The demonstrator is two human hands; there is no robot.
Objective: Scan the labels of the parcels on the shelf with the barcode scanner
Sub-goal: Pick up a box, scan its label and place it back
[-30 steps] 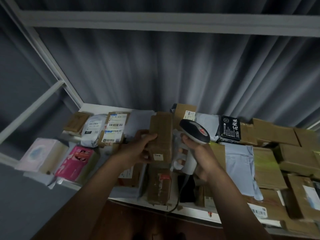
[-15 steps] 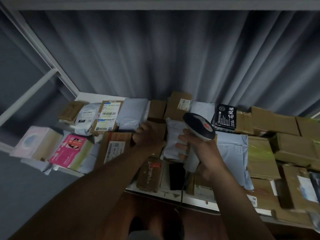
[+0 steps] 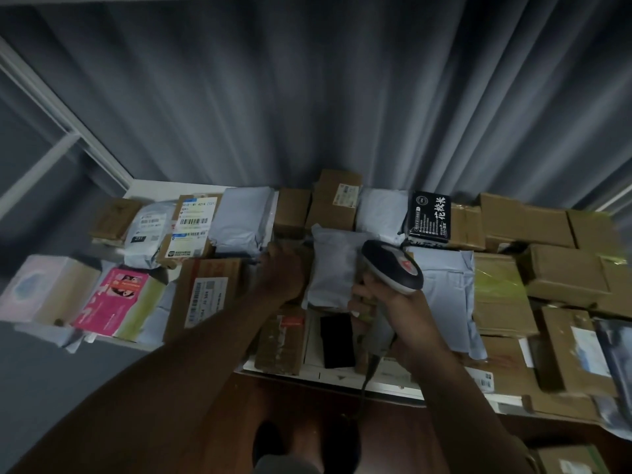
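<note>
The left hand (image 3: 284, 271) had set the brown box it held a second earlier back among the parcels, its grip unclear. The right hand (image 3: 393, 302) stayed wrapped around the barcode scanner (image 3: 393, 265); that label was likely done.

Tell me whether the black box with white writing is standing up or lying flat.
Standing up: the black box shows its printed face, propped among cardboard parcels at the shelf's back.

The left hand's (image 3: 284, 271) fingers are hidden behind its back; what is touched cannot be told. Parcels at the right edge (image 3: 612, 350) are blurred and cut off.
</note>
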